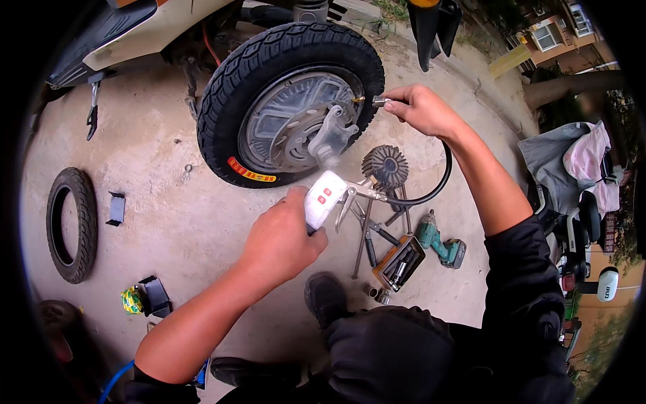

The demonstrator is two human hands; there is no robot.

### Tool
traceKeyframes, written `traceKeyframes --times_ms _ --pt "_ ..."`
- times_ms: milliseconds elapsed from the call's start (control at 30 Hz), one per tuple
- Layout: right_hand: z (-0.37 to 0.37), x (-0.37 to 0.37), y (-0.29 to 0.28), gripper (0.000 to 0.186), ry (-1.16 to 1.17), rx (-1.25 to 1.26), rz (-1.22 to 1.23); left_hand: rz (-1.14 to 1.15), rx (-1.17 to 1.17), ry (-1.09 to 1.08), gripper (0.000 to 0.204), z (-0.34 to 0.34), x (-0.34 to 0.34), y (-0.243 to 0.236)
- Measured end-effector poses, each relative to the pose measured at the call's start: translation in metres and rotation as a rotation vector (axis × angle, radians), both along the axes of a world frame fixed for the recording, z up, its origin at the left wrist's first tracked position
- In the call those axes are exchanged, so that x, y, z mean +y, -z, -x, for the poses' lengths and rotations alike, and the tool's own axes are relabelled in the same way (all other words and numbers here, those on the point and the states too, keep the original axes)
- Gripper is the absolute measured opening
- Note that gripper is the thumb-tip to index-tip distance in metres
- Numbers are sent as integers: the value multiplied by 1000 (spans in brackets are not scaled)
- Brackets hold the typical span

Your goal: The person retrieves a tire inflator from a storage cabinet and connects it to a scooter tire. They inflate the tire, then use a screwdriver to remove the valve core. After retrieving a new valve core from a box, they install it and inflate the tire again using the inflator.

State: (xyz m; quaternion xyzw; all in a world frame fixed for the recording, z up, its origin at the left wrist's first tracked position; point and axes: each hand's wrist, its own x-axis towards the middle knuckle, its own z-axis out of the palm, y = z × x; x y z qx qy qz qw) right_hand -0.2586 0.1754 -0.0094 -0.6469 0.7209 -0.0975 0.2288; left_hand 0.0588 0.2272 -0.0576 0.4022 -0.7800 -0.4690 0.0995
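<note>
My left hand [279, 239] is closed around a white handheld inflator gun [323, 198] with two red marks and a metal trigger lever [350, 202]. A black hose [441, 182] curves from it to my right hand [420, 111], whose fingers pinch a metal hose end [381, 102] just right of a brass valve stem [359, 99]; whether they touch I cannot tell. The valve is on the upright black tire [225, 108] with a silver hub [282, 101] and brake disc [289, 138], mounted on a scooter [141, 27].
A loose tire [70, 222] lies left, near small dark boxes [117, 209]. Below the wheel are a teal power drill [451, 252], a tool tray [400, 259], long bars [358, 259] and a round finned part [382, 165]. Another two-wheeler [582, 229] stands right. My shoes [321, 296] are below.
</note>
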Motion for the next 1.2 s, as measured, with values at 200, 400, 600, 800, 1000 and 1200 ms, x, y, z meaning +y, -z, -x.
traceKeyframes --times_ms 200,400,600,800,1000,1200 --pt "5 -37 24 26 -212 350 -12 -119 106 -140 46 35 11 46" --pt "0 -43 32 26 -210 392 -38 -134 85 -155 44 34 11 53" --pt "-5 -53 29 28 -306 479 -76 -201 116 -173 51 38 9 53" --pt "1 -48 44 30 -198 274 -18 -154 96 -164 55 35 9 62" --pt "17 -50 52 34 -61 -51 -188 -184 160 -201 56 25 7 76" --pt "-3 -47 56 48 -83 79 -166 -341 265 -187 51 14 9 79"
